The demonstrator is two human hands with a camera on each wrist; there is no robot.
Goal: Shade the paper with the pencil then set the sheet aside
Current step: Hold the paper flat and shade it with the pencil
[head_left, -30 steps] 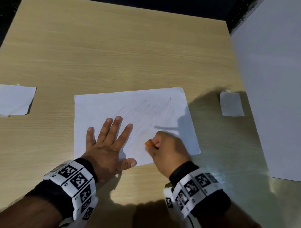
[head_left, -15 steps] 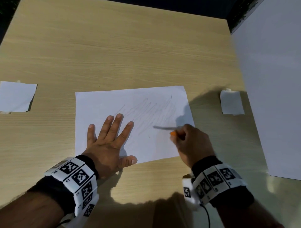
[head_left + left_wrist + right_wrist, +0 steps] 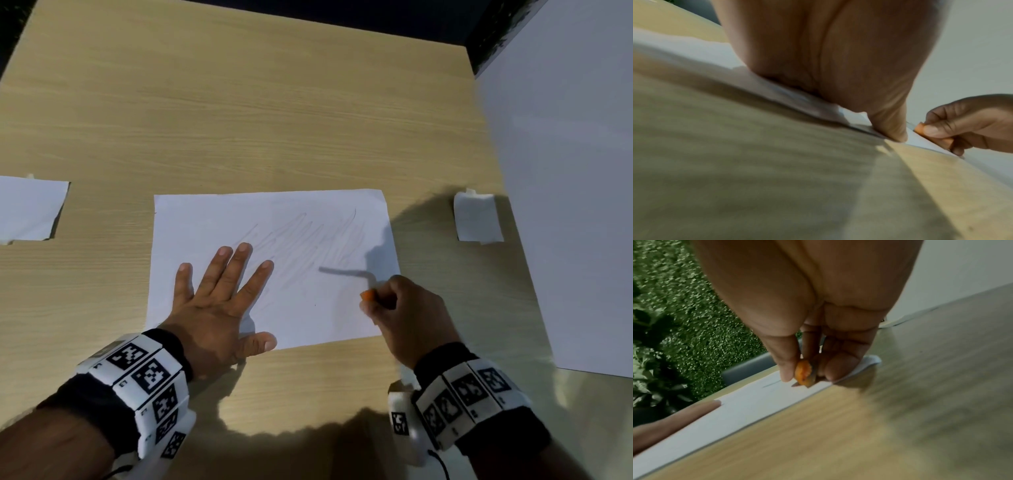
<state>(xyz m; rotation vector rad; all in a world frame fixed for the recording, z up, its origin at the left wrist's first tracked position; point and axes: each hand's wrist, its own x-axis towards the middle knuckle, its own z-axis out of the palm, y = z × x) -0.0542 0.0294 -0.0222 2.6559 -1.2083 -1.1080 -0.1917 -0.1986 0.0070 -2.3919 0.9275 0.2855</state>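
A white sheet of paper (image 3: 274, 219) lies on the wooden table (image 3: 239, 102), with faint grey pencil strokes across its middle. My left hand (image 3: 219, 291) lies flat on the sheet's lower left part, fingers spread and straight, thumb (image 3: 892, 129) at the near edge. My right hand (image 3: 404, 308) sits at the sheet's lower right corner and pinches a short orange pencil (image 3: 369, 295) between thumb and fingers. In the right wrist view the orange pencil (image 3: 802, 374) points down at the paper (image 3: 725, 415); its tip is close to the sheet.
A small white paper piece (image 3: 30, 209) is taped at the table's left edge, another paper piece (image 3: 478, 219) at the right. A large white board (image 3: 565, 171) stands along the right side. Green foliage (image 3: 674, 305) lies beyond the table's far edge.
My right hand with the pencil has moved right, from the sheet's lower middle to its lower right corner. The left hand has stayed flat on the paper.
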